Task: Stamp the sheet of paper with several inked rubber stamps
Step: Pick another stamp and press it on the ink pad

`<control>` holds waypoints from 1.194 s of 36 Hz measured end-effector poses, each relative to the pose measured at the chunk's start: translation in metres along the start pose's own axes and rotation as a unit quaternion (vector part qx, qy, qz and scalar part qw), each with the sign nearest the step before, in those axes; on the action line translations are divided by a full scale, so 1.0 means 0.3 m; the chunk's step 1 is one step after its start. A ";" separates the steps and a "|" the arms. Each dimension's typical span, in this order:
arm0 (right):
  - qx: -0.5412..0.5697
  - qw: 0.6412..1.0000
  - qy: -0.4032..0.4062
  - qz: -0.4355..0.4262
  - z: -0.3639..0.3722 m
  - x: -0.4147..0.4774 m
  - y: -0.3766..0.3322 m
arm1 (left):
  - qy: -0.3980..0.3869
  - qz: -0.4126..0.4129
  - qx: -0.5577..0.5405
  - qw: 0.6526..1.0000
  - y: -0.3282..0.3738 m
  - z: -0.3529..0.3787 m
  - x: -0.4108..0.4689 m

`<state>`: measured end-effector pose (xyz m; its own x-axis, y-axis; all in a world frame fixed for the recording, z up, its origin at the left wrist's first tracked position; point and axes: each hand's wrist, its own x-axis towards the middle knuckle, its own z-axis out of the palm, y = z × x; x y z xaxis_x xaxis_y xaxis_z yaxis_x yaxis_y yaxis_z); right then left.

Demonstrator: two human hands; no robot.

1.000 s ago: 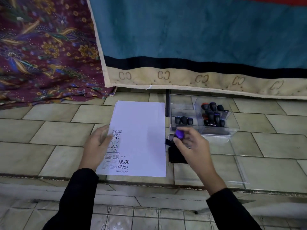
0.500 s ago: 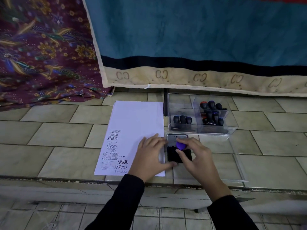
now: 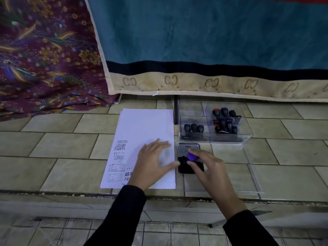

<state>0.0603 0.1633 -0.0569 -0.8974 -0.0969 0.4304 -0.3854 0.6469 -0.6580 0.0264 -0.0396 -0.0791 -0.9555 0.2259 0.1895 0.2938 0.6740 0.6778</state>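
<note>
Left hand (image 3: 152, 160) shifted rightward, flat on paper (image 3: 145, 125), right fingers (image 3: 205, 155) pinching purple stamp (image 3: 192, 156) on ink pad (image 3: 184, 168)

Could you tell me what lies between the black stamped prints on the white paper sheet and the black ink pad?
The left hand, fingers spread flat on the white paper sheet, in the head view.

My left hand (image 3: 156, 160) lies flat, palm down, fingers straight and a little spread, thumb stretched out to the right. My right hand (image 3: 209, 167) is just beside it, fingertips and thumb pinching the purple stamp knob (image 3: 192, 157) from above. Both arms come in from below in black sleeves (image 3: 122, 215), angled inward.
</note>
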 end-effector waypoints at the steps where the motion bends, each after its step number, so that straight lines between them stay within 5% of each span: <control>1: -0.007 1.000 -0.005 0.008 -0.005 0.007 -0.005 | 0.025 -0.016 -0.020 0.999 -0.020 -0.028 -0.001; 5: 0.026 1.000 0.008 0.013 0.012 0.035 -0.053 | 0.121 -0.068 -0.020 0.990 -0.146 -0.160 -0.013; 8: 0.077 0.997 -0.014 -0.005 0.076 0.058 -0.122 | 0.154 -0.081 0.084 0.981 -0.239 -0.229 -0.028; 19: 0.066 0.980 -0.179 -0.059 0.336 0.144 -0.271 | 0.113 -0.152 0.163 0.968 -0.322 -0.225 -0.057; 43: 0.025 0.981 -0.181 -0.059 0.391 0.169 -0.303 | 0.111 -0.152 0.158 0.969 -0.333 -0.222 -0.057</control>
<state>0.0247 0.0110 -0.0478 -0.8600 -0.4367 0.2639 -0.4931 0.5783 -0.6499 0.0117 -0.1576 -0.1026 -0.9708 -0.1497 0.1874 -0.0422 0.8758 0.4809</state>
